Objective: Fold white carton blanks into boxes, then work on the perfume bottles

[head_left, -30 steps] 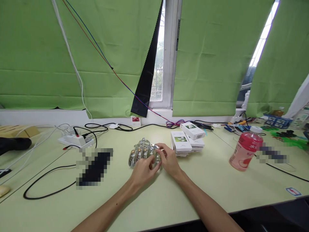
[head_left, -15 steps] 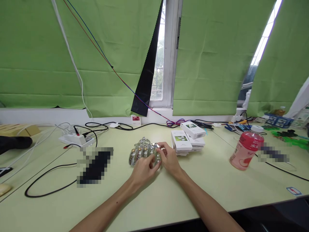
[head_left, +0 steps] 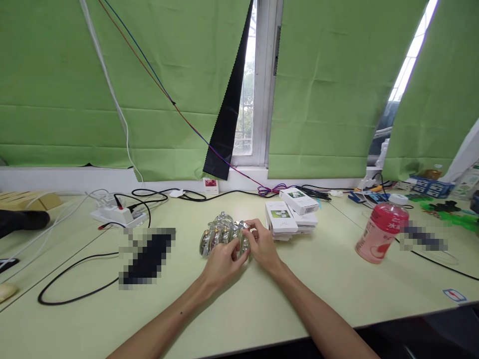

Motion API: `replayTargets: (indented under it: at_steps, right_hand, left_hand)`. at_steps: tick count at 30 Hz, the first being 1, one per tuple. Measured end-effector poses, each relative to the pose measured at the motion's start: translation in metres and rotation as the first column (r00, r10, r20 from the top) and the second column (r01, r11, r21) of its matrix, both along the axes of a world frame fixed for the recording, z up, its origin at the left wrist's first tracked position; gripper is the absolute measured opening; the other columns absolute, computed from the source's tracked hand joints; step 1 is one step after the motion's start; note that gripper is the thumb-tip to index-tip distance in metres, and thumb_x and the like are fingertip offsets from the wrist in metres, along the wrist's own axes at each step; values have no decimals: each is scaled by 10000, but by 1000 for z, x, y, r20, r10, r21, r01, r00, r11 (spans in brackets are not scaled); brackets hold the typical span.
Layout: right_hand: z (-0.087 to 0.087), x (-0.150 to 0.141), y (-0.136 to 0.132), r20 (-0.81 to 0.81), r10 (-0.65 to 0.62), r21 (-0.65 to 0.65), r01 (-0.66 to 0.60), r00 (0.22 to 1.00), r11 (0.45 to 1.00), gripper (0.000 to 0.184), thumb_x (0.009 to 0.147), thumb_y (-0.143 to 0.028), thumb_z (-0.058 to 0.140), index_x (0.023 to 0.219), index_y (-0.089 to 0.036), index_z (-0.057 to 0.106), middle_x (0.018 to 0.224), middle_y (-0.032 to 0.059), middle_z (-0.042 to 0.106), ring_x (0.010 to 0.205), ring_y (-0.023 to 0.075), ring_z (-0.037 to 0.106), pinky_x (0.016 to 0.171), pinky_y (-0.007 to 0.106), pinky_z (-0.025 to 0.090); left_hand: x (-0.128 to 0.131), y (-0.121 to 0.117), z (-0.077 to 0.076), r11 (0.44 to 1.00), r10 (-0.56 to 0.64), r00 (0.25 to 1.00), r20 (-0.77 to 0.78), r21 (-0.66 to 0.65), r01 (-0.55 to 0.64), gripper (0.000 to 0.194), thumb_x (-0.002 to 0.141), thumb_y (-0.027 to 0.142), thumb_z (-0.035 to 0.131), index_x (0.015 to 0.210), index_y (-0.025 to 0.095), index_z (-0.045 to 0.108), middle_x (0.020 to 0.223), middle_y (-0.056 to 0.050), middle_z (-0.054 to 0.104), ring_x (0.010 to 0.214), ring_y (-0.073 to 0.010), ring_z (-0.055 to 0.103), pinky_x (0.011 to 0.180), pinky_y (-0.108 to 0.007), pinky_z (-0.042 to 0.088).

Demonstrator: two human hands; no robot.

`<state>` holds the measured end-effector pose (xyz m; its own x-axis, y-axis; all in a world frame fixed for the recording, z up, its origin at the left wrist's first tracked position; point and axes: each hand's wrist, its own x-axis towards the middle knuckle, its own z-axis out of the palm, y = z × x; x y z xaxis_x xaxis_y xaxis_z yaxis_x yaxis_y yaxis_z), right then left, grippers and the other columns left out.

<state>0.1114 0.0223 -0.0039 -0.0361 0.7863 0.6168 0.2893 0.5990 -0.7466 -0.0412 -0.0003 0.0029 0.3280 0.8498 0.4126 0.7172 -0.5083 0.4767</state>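
Note:
A cluster of shiny silver, rounded metal pieces (head_left: 216,236), several with brass-coloured tops, stands packed together on the table in front of me. What kind of thing they are is too small to tell. My left hand (head_left: 223,259) lies against the near side of the cluster, fingers curled and thumb pointing right; what its fingertips hold is hidden. From the right, my right hand (head_left: 263,244) bends its thumb and fingers round the silver metal piece (head_left: 245,240) at the cluster's right end. Both hands' fingertips nearly meet there.
White boxes with green pictures (head_left: 286,219) are stacked just right of my right hand. A pink drink bottle (head_left: 382,230) stands farther right. On the left lie a blurred-out dark object (head_left: 149,257), a black cable (head_left: 41,294) and a white power strip (head_left: 119,215). Green blinds (head_left: 329,89) hang behind.

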Motion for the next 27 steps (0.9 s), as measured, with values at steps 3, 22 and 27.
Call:
replayTargets:
  at_steps: [3,22,27]
  right_hand:
    - [-1,0,0,-2,-4,-1,4,1000,1000,189,959,-354,506,1033,-193,572,872,17,642,528,112,536,525,248,406]
    - [0,-1,-2,-8,-20,20,20,1000,1000,164,959,-353,515,992,-197,556,853,8,631,495,97,483,494,246,363]
    - [0,-1,-1,-5,-17,23,17,1000,1000,154,962,-348,515,982,-199,548,853,5,622,492,93,473,498,243,363]
  left_hand:
    - [0,0,0,1000,-6,1000,7,-10,6,306,893,415,521,673,216,443,489,50,508,458,-115,437,513,-247,305]
    - [0,1,-2,1000,-7,1000,17,-23,7,312,893,418,510,678,221,398,488,55,489,462,-112,430,515,-242,301]
    - [0,2,-2,1000,-13,999,29,-24,14,316,889,415,517,676,222,384,484,56,494,453,-110,430,511,-241,299]
